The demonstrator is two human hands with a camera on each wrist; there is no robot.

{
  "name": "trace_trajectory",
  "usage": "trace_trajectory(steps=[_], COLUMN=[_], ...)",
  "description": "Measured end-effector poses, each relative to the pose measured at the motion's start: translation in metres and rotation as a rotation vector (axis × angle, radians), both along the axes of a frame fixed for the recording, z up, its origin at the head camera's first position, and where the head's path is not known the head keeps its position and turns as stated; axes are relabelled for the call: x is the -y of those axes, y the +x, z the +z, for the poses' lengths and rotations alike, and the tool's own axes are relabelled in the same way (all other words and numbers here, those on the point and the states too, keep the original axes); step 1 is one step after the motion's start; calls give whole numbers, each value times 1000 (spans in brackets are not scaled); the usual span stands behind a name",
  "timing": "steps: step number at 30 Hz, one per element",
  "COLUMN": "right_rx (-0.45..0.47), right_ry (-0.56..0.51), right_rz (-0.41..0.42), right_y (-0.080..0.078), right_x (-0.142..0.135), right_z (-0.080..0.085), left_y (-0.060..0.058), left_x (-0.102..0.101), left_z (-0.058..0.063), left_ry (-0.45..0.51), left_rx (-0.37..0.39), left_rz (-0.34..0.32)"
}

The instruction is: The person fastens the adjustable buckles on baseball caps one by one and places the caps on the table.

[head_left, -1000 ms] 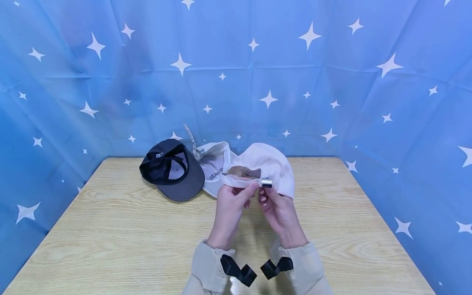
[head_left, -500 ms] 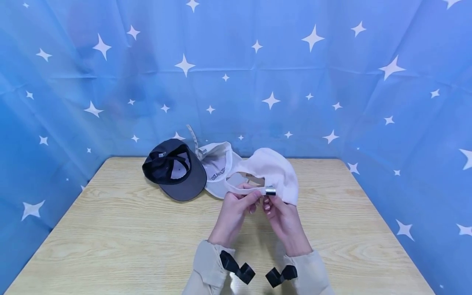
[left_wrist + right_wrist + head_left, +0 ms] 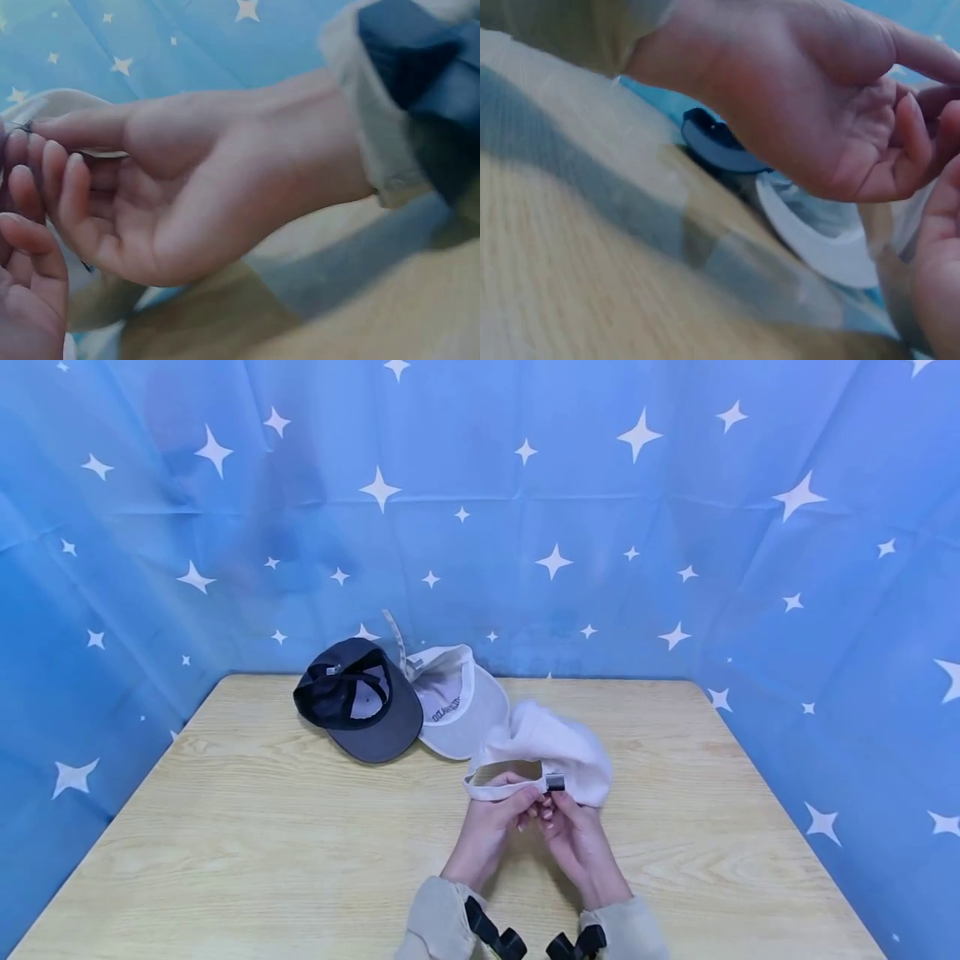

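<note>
The white cap (image 3: 562, 743) is just ahead of your left hand (image 3: 487, 831) and right hand (image 3: 579, 843), touching both; your left pinches its strap (image 3: 486, 792) between thumb and fingers, left of the metal clasp (image 3: 555, 782); your right pinches it at the clasp's lower edge; farther off to the left, a light grey cap (image 3: 486, 714) lies on the table (image 3: 262, 843), a dark cap (image 3: 382, 731) just beside it.

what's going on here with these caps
A person holds a white cap by its back: the left hand pinches the strap, the right hand grips beside the clasp. Whether the strap is fastened isn't clear. A dark cap and a pale cap lie farther back on the table.
</note>
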State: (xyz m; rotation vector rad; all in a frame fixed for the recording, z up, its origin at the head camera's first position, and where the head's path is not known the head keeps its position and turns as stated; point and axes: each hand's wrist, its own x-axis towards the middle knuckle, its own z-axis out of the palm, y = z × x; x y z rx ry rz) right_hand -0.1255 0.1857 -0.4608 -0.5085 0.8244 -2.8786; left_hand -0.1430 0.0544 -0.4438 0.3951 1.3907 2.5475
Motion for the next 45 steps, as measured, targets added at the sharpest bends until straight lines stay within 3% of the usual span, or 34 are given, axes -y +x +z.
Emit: trace_trajectory(steps=[7,13,22,29,38,45], right_rx=[22,24,52,93,81,97], right_ry=[51,94,187,280,221,171], right_rz=[63,53,-18,-103,-63,-45], right_y=[-2,-1,-3,-5,-5,-5], right_x=[-1,0,2,0,-2,-4], right_z=[-16,-18,-17,-17,-17,-18], left_y=[1,-1,-4,-4,-4,-3], left_x=[-2,-1,2,5,3,2], left_z=[-21,-30,-31,-31,-30,-32], left_ry=[91,114,125,3,-65,31], left_rx=[53,61,77,74,67,87], left_rz=[35,-1,16,80,110,60])
